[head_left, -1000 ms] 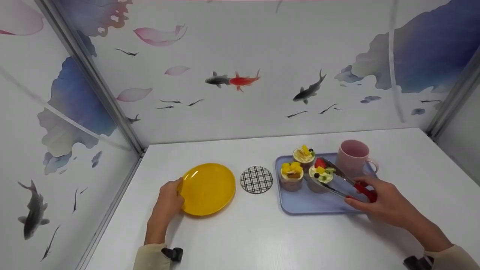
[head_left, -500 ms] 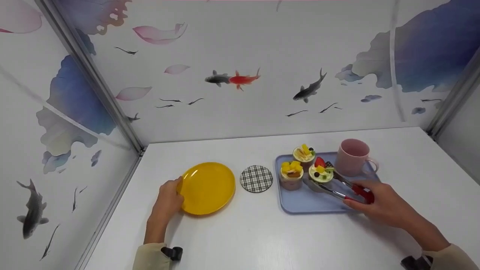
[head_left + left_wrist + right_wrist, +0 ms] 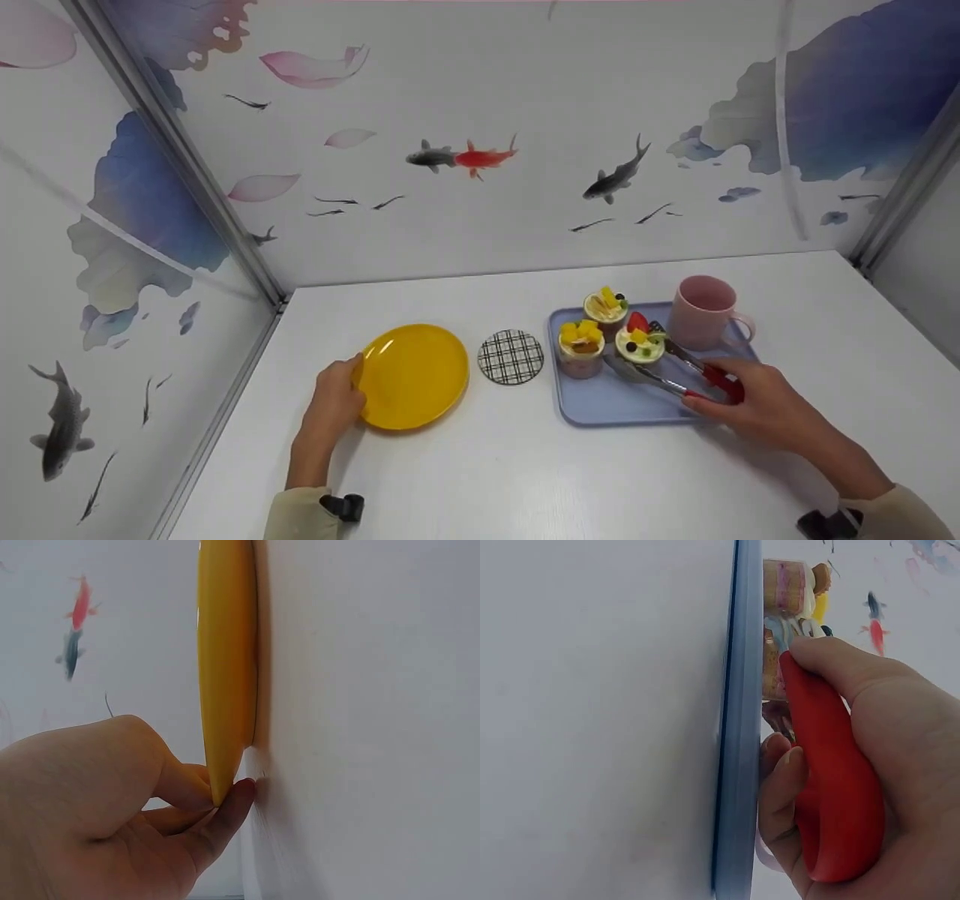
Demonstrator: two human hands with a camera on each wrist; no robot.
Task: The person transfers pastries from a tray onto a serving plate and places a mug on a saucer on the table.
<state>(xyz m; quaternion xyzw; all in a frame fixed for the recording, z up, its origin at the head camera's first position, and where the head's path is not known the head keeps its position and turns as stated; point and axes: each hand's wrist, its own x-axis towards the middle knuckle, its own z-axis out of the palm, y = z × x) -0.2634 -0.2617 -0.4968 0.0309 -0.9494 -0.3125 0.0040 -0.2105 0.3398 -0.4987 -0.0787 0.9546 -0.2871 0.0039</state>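
My left hand (image 3: 335,394) pinches the near-left rim of a round yellow plate (image 3: 414,377); in the left wrist view the thumb and fingers close over the edge of the plate (image 3: 225,652). With my right hand (image 3: 765,401) I hold red-handled metal tongs (image 3: 832,772) over the tray. Their two arms straddle a dessert cup (image 3: 640,345) topped with strawberry, mango and kiwi-like green fruit. Whether the tips touch the cup is hard to tell. Beside it stand a cup with mango cubes (image 3: 581,349) and, behind, another fruit-topped cup (image 3: 605,307).
A blue tray (image 3: 600,409) carries the cups and a pink mug (image 3: 703,311) at its back right. Between plate and tray lies a round checked coaster (image 3: 511,357). White printed panels (image 3: 450,232) enclose the table at the back and sides.
The tongs have shifted slightly lower around the strawberry-topped cup, with my right hand moving a little left. My left hand and the plate stay in place.
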